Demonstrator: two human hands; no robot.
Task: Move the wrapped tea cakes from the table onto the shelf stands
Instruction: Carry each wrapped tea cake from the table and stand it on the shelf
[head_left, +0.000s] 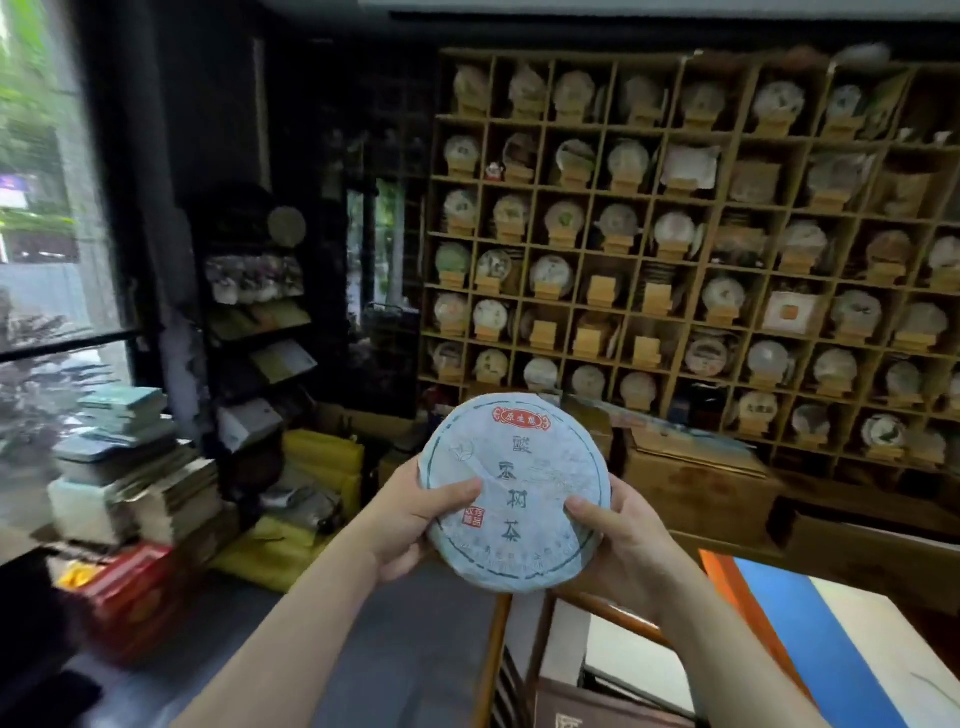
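While both hands grip cake, shelf beyond

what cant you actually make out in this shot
Head view, the only one:
- Back of the round pale-blue paper-wrapped tea cake: faces away; left hand and right hand cover its lower edges.
- Labels on the cakes in the wooden grid shelf: too small and blurred.
- The table: only a blue-and-white corner shows, cut off by the frame edge.

- Wrapped tea cake: pale blue paper, dark characters, red label at top, small red seal.
- Shelf: tan wooden grid.
- Bags: yellow.
- Table: blue, orange and white bands.
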